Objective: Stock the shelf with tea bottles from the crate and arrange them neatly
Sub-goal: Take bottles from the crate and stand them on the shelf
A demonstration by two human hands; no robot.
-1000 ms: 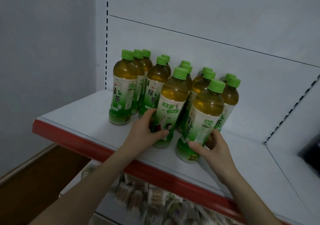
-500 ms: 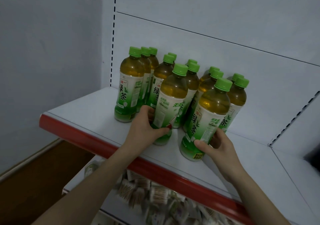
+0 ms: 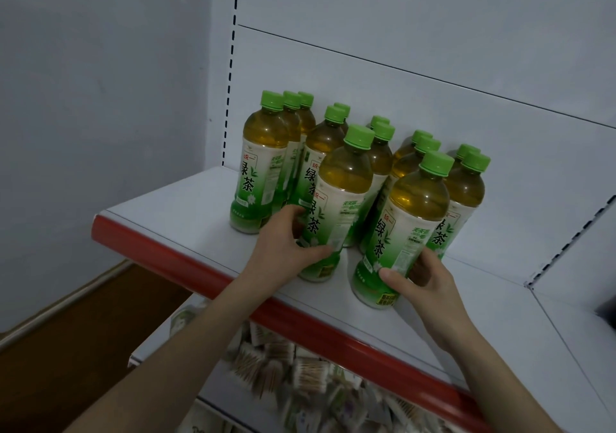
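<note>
A cluster of green tea bottles (image 3: 363, 172), each with a green cap, amber liquid and a white-and-green label, stands upright on a white shelf (image 3: 173, 206) in front of me. They form rows running back toward the shelf's white rear panel, packed close together and mostly touching. Two bottles stand nearest to me, ahead of the others. The front left bottle (image 3: 336, 209) is in my left hand (image 3: 283, 249): my fingers (image 3: 286, 214) curl round the far left side of its lower label and my thumb presses across the front, so the hand is closed on it. The front right bottle (image 3: 403, 229) is in my right hand (image 3: 423, 282), thumb across the lower front, the other fingers wrapped behind its right side, also closed on it. A narrow gap of bare shelf shows between these two bottles. Both stand a little behind the shelf's red front edge (image 3: 206, 276), with a strip of white shelf between their bases and that edge. Left of the cluster the shelf is open up to its left end, where a grey wall (image 3: 100, 82) rises. To the right, the shelf runs on bare and wide toward a corner where another shelf section joins. Below the red edge, a lower shelf (image 3: 213, 386) holds a blurred heap of small packets (image 3: 293, 372).
</note>
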